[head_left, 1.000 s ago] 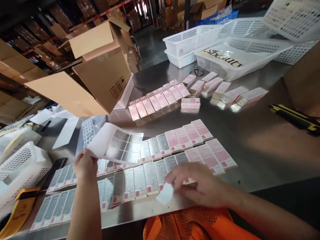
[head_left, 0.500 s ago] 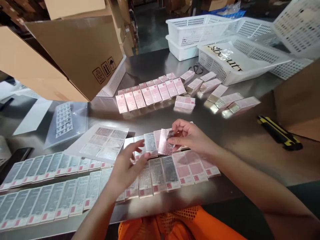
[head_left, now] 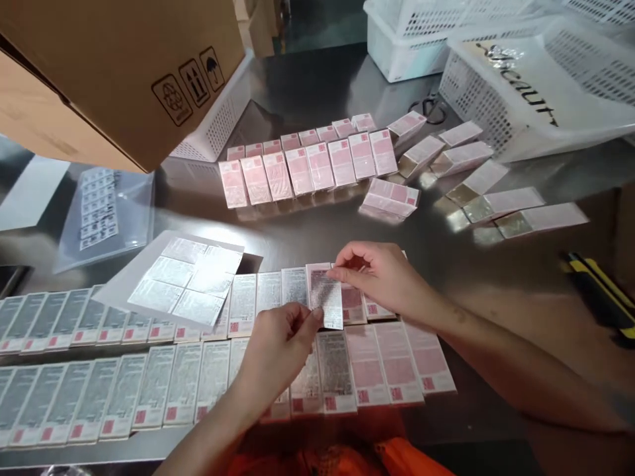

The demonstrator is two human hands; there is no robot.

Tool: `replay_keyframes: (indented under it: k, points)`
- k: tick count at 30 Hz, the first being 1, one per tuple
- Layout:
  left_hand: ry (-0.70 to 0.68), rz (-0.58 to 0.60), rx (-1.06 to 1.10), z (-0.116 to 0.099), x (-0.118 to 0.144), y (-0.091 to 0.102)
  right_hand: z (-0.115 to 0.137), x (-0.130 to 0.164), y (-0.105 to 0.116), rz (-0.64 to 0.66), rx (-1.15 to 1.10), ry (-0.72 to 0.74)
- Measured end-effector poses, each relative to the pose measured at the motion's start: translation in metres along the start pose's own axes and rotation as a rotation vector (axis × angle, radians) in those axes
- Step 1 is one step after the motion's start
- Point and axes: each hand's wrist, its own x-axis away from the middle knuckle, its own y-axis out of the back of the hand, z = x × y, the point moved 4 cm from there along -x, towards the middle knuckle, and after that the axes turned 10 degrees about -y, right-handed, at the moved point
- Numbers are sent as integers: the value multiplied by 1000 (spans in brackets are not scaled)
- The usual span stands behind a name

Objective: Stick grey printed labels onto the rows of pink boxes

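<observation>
Two long rows of flat pink boxes point(head_left: 391, 363) lie along the near edge of a steel table point(head_left: 496, 277); many at the left carry grey printed labels. My right hand point(head_left: 381, 274) pinches the top edge of a translucent printed label point(head_left: 325, 297) over a box in the far row. My left hand point(head_left: 280, 344) pinches the same label's lower left edge. A sheet of labels point(head_left: 181, 284) lies flat on the boxes to the left of my hands.
A second row of pink boxes point(head_left: 307, 165) and several loose ones point(head_left: 496, 198) sit farther back. A tilted cardboard carton point(head_left: 124, 66) hangs over the left. White perforated baskets point(head_left: 461, 86) stand at the back right. A yellow-black cutter point(head_left: 600, 291) lies at the right.
My left hand put the label sheet down on the boxes and came over to the label. My right hand carried the label up to the far row; both hands now hold it.
</observation>
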Motion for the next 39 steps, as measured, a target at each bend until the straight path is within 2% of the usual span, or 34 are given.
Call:
replay_keyframes:
  k: [3,7,12,17,27,33,39]
  points:
    - [35,54,-68,2,-12,-1,-12,-16,-7,67,53,-59]
    - [24,85,-294,3,-26,-1,-30,-29,-16,92,105,-139]
    - [49,117,-480,6,-33,-4,-38,-35,-20,62,186,-119]
    - [106,160,-461,10,-36,-6,-40,-37,-21,37,216,-72]
    - [94,161,-415,11,-38,-4,-37,-38,-22,-3,275,-31]
    - [90,182,-422,10,-40,-4,-38,-38,-22,3,297,-40]
    - [150,226,-398,5,-42,-1,-37,-38,-22,9,326,-48]
